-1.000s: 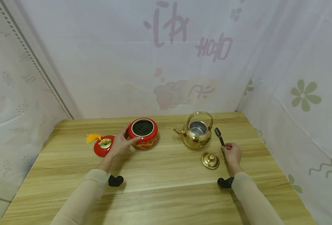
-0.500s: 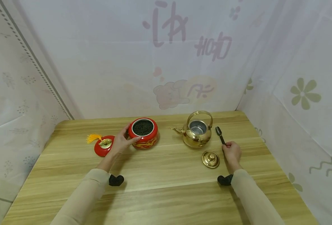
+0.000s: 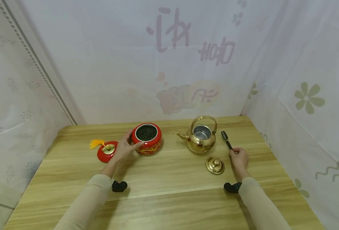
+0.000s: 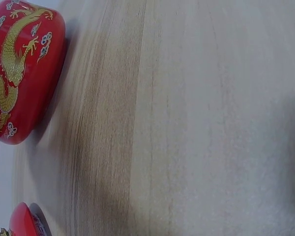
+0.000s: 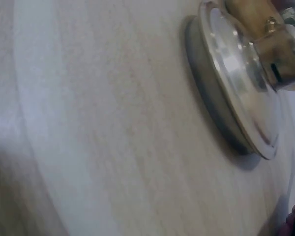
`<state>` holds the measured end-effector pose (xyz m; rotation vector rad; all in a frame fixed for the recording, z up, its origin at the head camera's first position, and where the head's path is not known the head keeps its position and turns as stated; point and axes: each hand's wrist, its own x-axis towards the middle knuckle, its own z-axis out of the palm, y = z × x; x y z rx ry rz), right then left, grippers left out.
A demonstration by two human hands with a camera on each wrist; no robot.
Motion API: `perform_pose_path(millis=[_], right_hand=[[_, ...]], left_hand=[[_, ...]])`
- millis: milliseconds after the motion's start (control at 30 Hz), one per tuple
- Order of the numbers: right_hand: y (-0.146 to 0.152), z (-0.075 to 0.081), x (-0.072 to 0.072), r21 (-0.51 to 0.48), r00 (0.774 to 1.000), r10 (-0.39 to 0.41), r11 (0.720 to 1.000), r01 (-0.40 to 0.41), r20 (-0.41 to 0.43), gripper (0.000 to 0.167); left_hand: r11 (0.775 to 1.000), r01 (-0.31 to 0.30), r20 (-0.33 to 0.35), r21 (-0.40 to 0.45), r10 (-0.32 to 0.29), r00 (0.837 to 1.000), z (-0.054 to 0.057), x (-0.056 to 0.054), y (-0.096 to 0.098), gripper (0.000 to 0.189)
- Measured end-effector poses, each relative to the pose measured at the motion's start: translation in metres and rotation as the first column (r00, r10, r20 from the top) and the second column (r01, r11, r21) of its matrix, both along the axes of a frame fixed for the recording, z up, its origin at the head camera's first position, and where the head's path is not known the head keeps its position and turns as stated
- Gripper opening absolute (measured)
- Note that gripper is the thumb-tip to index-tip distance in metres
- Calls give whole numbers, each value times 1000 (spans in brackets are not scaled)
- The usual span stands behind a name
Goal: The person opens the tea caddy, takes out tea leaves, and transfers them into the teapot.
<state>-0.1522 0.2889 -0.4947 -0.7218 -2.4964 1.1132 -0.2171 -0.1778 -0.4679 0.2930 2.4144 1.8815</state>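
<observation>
My left hand holds a red jar by its left side, thumb at the front and fingers round behind. Dark loose tea leaves fill the jar below its white rim. A gold dragon decorates the jar wall in the left wrist view. Over on the right, my right hand pinches the handle of a dark tea scoop, whose scoop end points away from me. Left of that hand lies a gold teapot lid, knob up. Behind it stands an uncovered gold teapot with a metal strainer inside.
The red jar lid, with its gold knob and yellow tassel, lies left of the left hand. The teapot's spout points left, its arched handle upright. Printed curtains border the wooden table at the back and sides.
The head view has tipped slightly, so everything sits a bit lower. My right hand has shifted slightly right with the tea scoop. My left hand stays on the jar.
</observation>
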Motion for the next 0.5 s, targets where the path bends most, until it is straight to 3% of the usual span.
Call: perform_pose_path(millis=[100, 333, 500], right_hand=[[4, 3, 4, -19, 1000, -8, 1000, 7, -24, 19], [12, 18, 16, -58, 998, -3, 998, -1, -58, 24], [16, 32, 22, -56, 993, -11, 998, 4, -117, 23]], left_hand=[[1000, 3, 21, 20, -3, 1000, 3, 2, 1, 87], [1000, 8, 58, 20, -10, 998, 29, 16, 7, 84], [999, 10, 65, 37, -13, 998, 36, 20, 11, 81]])
